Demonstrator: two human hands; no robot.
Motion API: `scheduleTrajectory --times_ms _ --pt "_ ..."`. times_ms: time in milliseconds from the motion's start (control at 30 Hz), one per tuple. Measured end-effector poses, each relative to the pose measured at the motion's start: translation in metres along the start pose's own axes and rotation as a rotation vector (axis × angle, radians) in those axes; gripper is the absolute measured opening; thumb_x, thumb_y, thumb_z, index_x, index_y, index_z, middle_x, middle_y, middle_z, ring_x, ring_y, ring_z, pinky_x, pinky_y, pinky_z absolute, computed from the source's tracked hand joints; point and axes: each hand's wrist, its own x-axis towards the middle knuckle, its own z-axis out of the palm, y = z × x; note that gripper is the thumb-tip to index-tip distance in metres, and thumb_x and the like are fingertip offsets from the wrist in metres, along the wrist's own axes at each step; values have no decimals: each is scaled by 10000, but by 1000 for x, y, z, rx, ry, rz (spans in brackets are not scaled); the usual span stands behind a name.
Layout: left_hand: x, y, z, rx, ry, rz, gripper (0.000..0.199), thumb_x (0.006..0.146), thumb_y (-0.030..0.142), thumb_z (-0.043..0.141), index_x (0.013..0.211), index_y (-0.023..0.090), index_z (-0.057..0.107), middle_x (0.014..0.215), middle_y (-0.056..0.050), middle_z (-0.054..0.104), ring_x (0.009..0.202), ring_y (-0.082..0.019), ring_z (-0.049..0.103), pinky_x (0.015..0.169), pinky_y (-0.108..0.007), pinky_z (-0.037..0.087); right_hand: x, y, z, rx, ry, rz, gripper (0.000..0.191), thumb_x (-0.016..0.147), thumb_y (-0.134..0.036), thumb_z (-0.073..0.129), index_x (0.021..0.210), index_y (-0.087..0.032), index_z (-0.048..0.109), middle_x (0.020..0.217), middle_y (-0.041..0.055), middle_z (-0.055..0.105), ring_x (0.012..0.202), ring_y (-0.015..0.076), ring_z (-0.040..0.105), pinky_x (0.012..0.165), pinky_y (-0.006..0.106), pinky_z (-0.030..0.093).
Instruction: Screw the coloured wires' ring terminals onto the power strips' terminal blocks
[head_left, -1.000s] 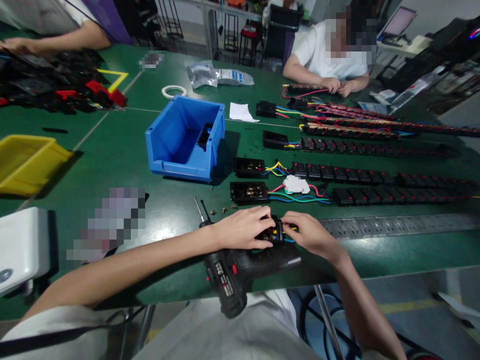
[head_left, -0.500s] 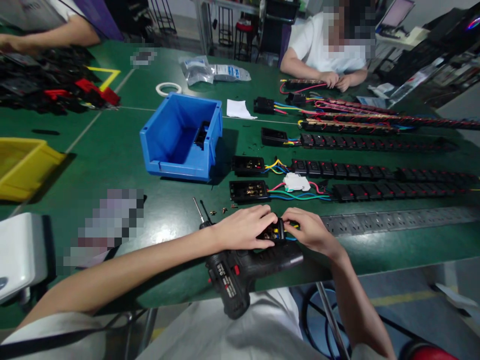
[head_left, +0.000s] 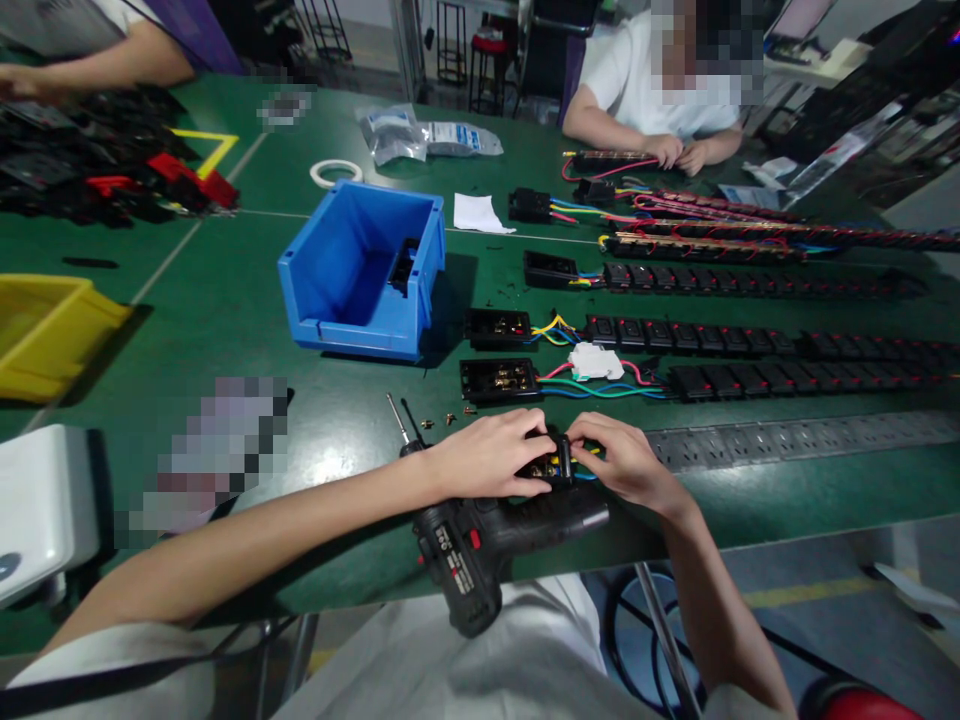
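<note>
My left hand (head_left: pixel 499 452) is closed over a small black terminal box (head_left: pixel 556 466), its fingers bent round the near and far sides. At the box's right end, my right hand (head_left: pixel 619 455) pinches at the wires (head_left: pixel 589 460), yellow and blue ones showing below and between the fingers. Brass-coloured terminals show inside the box; the rest is covered by my left fingers. Just in front of my body lies a black power screwdriver (head_left: pixel 465 560), its bit pointing away past my left forearm. A grey socket strip (head_left: pixel 750 443) extends to the right from behind my right hand.
Several wired black socket strips (head_left: pixel 780 382) lie beyond my hands. A blue bin (head_left: pixel 345 338) stands at centre left, with small brass screws (head_left: pixel 450 419) nearer me. The yellow bin (head_left: pixel 52 330) is at far left. Across the table a co-worker's hands (head_left: pixel 679 152) handle another strip.
Both hands stay at the terminal box with almost the same grip. The view has shifted very slightly; nothing has been picked up or let go.
</note>
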Motion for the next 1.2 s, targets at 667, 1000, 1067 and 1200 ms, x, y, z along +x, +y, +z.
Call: scheduleTrajectory --times_ms 667,1000,1067,1200 --pt "3 5 0 163 23 15 406 862 499 578 1049 139 577 1066 -105 523 913 -217 586 704 -299 507 6 3 -11 -30 -79 57 167 868 -357 569 904 -256 697 918 -2 653 869 134 580 763 248 420" --pt "3 5 -1 159 13 11 420 870 512 560 1057 136 554 1087 -107 522 913 -218 586 716 -297 508 12 3 -8 -1 -128 24 146 854 -274 528 806 -202 646 789 -7 606 716 100 546 667 212 381" --pt "3 5 -1 151 6 9 428 869 515 559 1061 132 552 1094 -109 521 919 -221 584 721 -298 509 13 3 -7 -9 -138 38 137 852 -261 523 808 -200 637 788 -9 596 715 98 539 670 212 376" --pt "3 3 -1 138 8 9 426 872 516 554 1060 134 555 1086 -110 522 924 -222 583 725 -296 506 13 3 -7 -18 -161 50 139 862 -256 510 822 -201 631 790 -13 588 709 94 535 675 214 373"
